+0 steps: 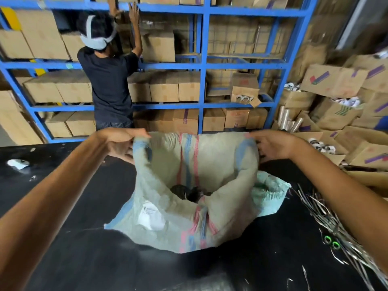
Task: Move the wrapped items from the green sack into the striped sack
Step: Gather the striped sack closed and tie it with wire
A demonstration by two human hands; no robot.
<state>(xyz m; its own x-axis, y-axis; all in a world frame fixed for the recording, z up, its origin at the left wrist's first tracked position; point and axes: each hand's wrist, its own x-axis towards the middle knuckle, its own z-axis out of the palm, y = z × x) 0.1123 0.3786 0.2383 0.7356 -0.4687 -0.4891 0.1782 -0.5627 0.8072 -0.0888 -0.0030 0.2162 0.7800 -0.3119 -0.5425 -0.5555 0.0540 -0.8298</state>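
Both hands, left hand (121, 141) and right hand (275, 145), pinch the striped sack (189, 206) rim apart, the green sack (270, 194) lying nearer the right.

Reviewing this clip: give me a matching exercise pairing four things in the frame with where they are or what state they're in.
Things:
1. striped sack
2. green sack
3. cardboard boxes
4. strap offcuts

States:
A. stacked on blue shelving
B. far rim gripped by both hands
C. loose pile on the black table, right side
D. lying behind the open sack, mostly hidden

Pairs: 1-B, 2-D, 3-A, 4-C. The left hand and right hand hold the corners.
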